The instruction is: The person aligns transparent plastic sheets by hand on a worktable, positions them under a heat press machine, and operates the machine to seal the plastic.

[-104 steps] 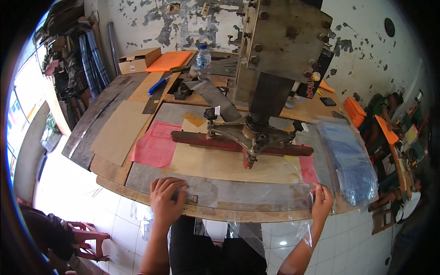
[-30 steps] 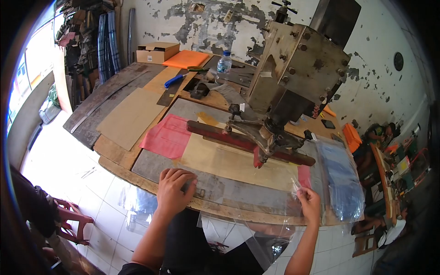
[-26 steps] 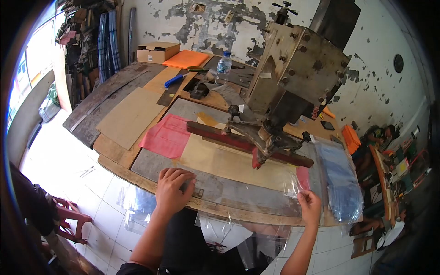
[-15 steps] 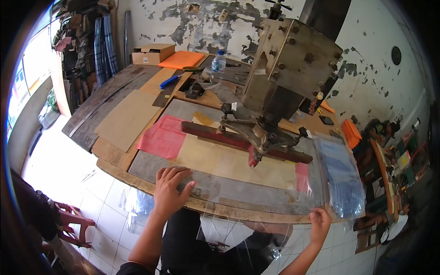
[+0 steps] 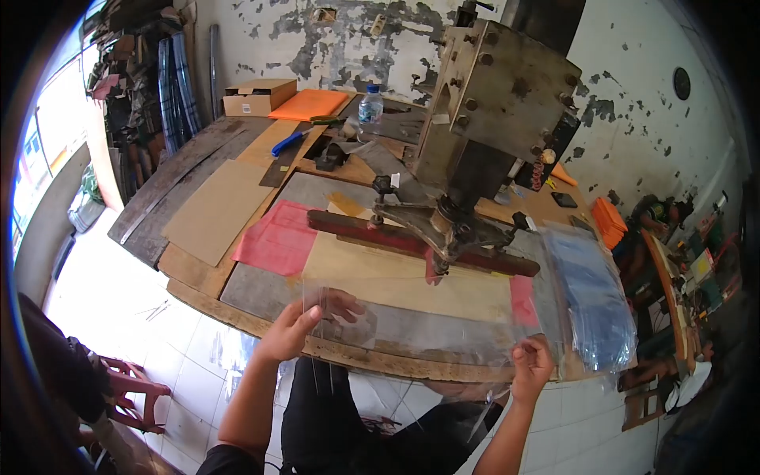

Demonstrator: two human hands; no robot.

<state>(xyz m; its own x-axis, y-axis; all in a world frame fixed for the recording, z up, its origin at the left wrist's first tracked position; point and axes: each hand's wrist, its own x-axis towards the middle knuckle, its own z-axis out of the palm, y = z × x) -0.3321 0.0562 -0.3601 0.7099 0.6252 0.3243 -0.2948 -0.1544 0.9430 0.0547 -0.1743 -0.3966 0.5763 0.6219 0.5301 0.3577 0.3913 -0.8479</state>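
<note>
A clear plastic sheet [image 5: 427, 336] spans the space between my hands over the front edge of the table. My right hand [image 5: 532, 368] pinches its right end. At the left end, my left hand [image 5: 297, 326] has its thumb in front and its fingers behind the film, gripping it loosely. Beyond the sheet, a cream board [image 5: 364, 273] with red pieces [image 5: 277, 237] at its ends lies on the grey press bed [image 5: 261, 283]. Above that board is the long dark-red bar [image 5: 396, 240] of the press [image 5: 507, 87].
A stack of clear plastic sheets [image 5: 590, 305] lies on the right side of the table. To the left are a brown board [image 5: 214, 210] and a blue-handled cutter [image 5: 286, 143]. A water bottle [image 5: 370, 115] stands behind. Another person [image 5: 657, 218] sits at the far right.
My left hand has come off the table edge and now has the film between thumb and fingers. My right hand has shifted slightly left and up, and the sheet is lifted higher.
</note>
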